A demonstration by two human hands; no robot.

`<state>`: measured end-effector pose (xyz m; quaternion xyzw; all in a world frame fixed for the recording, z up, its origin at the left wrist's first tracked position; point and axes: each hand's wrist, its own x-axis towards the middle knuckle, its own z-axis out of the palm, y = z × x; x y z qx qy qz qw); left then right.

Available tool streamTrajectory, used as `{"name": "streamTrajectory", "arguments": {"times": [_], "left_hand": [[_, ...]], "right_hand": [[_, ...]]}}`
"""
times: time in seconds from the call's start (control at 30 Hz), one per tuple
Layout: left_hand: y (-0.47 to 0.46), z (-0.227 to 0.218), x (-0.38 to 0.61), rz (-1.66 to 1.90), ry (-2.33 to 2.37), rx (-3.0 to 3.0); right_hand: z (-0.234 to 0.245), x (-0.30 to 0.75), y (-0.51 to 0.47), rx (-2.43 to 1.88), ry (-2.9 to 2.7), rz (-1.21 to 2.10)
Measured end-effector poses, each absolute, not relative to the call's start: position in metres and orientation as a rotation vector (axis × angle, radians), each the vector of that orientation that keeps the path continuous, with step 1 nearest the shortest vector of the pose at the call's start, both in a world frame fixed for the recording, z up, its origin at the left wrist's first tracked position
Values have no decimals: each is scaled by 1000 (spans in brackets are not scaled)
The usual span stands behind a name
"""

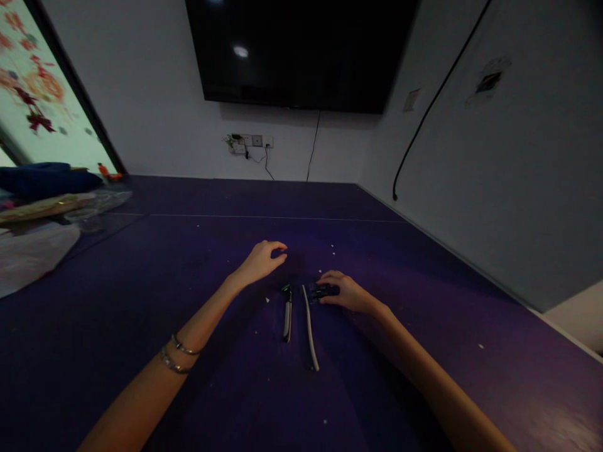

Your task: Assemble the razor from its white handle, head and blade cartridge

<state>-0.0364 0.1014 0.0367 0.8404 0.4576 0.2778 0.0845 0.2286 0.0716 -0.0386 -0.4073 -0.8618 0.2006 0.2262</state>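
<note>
On the dark purple surface (226,389) lies a razor (287,317) with a light handle and its head pointing away from me. To its right is a long, thin, slightly curved pale stick (309,329); its exact kind is hard to tell. My right hand (346,292) closes around a small dark case-like piece (323,290) resting on the surface by the stick's far end. Part of that piece is hidden by the fingers. My left hand (266,258) hovers beyond the razor, thumb and fingers curved apart with nothing between them.
Small white scraps (332,246) are scattered over the surface. At the far left sit a dark blue cloth (49,179) and clear plastic wrapping (101,204). A wall-mounted television (301,56) hangs ahead, with sockets (257,140) beneath. A black cable (426,113) dangles along the right wall.
</note>
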Motion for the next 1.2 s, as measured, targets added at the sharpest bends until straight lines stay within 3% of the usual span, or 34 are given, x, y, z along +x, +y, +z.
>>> {"name": "streamTrajectory", "arguments": {"times": [0.33,0.7,1.2], "left_hand": [[100,34,-33,807,1347,2510],[70,-16,23,487,1189,2677],[63,-24,32,415,1201,2702]], "right_hand": [[-36,230,71,-1139,-2320,554],[-28,218,59,-1257,-2476,206],[-28,211,55,-1283,-2572,39]]}}
